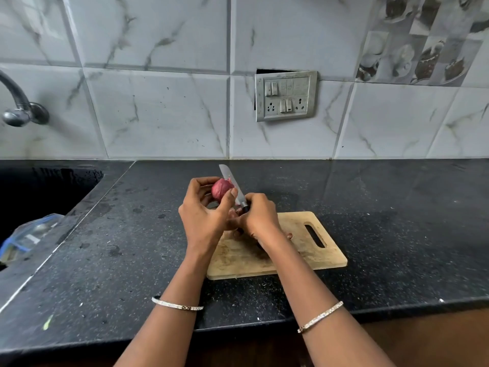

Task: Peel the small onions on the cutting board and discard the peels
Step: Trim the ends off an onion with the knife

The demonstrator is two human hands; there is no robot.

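Black speckled tabletop (pixel 370 207) below a marble-tiled wall. Left hand (pixel 203 215): raised, fingers and thumb curled round one small red onion (pixel 221 190). Right hand (pixel 258 215): touching the left hand's right side, clenched on the knife (pixel 230 181) handle; blade runs up and away along the onion's right flank. Cutting board (pixel 317 250): under and right of both hands. Sink (pixel 39 194): well left of the left hand, bare tabletop between
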